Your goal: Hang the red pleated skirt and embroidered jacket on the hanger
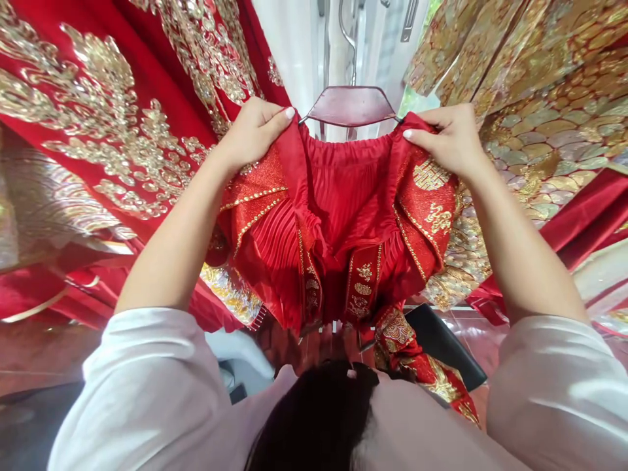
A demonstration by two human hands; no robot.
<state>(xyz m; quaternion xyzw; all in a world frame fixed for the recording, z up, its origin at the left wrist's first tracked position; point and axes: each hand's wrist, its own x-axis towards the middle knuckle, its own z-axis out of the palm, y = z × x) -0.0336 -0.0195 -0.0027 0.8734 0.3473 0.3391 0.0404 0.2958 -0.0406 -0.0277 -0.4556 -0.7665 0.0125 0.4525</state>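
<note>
A red pleated skirt (343, 176) with gold-edged, embroidered panels hangs in front of me from a hanger (349, 106) with a dark reddish middle plate. My left hand (252, 134) grips the left end of its waistband, thumb laid on top of the cloth. At the waistband's right end, my right hand (449, 134) pinches the fabric in the same way. The elastic, gathered waist edge stretches between both hands, and the hanger's ends meet the cloth close to my fingertips. My other fingers are hidden behind the skirt.
Red garments with gold sequin embroidery (112, 118) hang at left. Gold scale-patterned garments (534, 124) hang at right. Metal hanger hooks (353, 39) show behind, against white. Below are a patterned red-gold cloth (426, 366) and a black flat object (449, 347).
</note>
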